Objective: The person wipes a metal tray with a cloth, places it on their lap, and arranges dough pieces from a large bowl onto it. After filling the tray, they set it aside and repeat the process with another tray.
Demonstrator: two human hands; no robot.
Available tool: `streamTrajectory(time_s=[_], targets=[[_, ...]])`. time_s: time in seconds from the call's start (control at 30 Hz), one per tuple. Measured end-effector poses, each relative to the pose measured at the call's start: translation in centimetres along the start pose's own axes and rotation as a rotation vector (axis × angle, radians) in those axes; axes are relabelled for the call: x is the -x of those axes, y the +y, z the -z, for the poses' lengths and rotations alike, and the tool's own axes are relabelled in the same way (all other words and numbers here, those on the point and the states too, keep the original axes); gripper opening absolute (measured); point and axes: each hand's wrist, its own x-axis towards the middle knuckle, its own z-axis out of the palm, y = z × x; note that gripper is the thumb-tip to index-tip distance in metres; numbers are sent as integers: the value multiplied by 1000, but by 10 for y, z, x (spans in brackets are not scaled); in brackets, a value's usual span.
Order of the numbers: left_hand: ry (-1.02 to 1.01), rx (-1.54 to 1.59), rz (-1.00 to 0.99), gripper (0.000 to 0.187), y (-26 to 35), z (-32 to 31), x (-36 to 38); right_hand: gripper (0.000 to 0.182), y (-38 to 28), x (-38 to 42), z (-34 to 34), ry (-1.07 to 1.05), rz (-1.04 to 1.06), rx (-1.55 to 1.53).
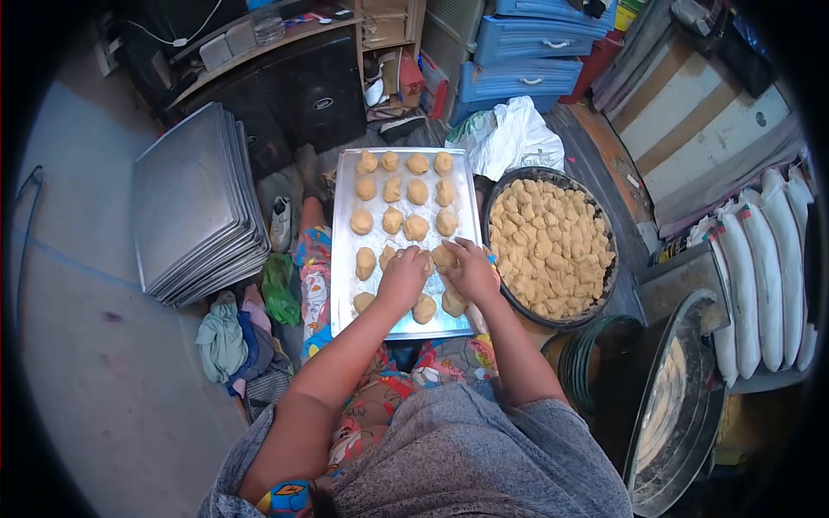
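A metal baking tray (344,289) rests across my lap, with rows of rounded dough balls (416,227) on it. Over its nearer half, my left hand (404,278) has its fingers curled down round a dough ball that they mostly hide. Close beside it, my right hand (472,274) is bent over another dough ball (443,257), with thumb and fingers against it. Just right of the tray stands a wide black basin (491,259) heaped with pieces of dough (553,246).
A stack of metal trays (194,203) leans at the left, near crumpled clothes (229,341). White plastic bags (518,138) lie beyond the basin. Filled white sacks (760,276) and a large black pan (682,414) are at the right. Blue drawers (522,78) stand at the back.
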Motion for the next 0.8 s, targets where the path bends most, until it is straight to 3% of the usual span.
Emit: streamTrajectory(time_s=[0.07, 0.13, 0.2, 0.3, 0.37, 0.4, 0.47, 0.5, 0.57, 0.63, 0.73, 0.8], targets=[[4, -12, -5, 21, -12, -11, -9, 38, 6, -12, -14, 4, 177, 166], [-72, -62, -67, 14, -15, -15, -15, 36, 9, -12, -19, 3, 142, 98], [-63, -43, -52, 11, -16, -21, -13, 37, 13, -7, -21, 22, -32, 17], [-10, -5, -51, 13, -13, -21, -9, 38, 7, 3, -17, 121, 53, 77], [15, -51, -53, 27, 6, -2, 0, 40, 2, 15, -9, 201, 81, 116], [21, -48, -52, 27, 14, 9, 7, 42, 4, 26, -3, 153, 35, 96], [-224, -4, -38, 27, 23, 25, 29, 44, -1, 47, 4, 97, -6, 77], [-221, -1, -32, 27, 21, 25, 39, 44, -10, 59, 8, -6, -44, 9], [-309, -26, -247, 22, 17, 23, 58, 45, -13, 74, 6, -117, -90, -60], [-265, -31, -223, 22, 9, 8, 64, 45, -8, 78, -2, -49, -48, 11], [-197, -51, -209, 22, 6, -3, 68, 45, -10, 72, -4, -134, -140, -8], [-167, -72, -218, 21, 10, 3, 67, 44, -10, 70, -5, -108, -75, 12]])
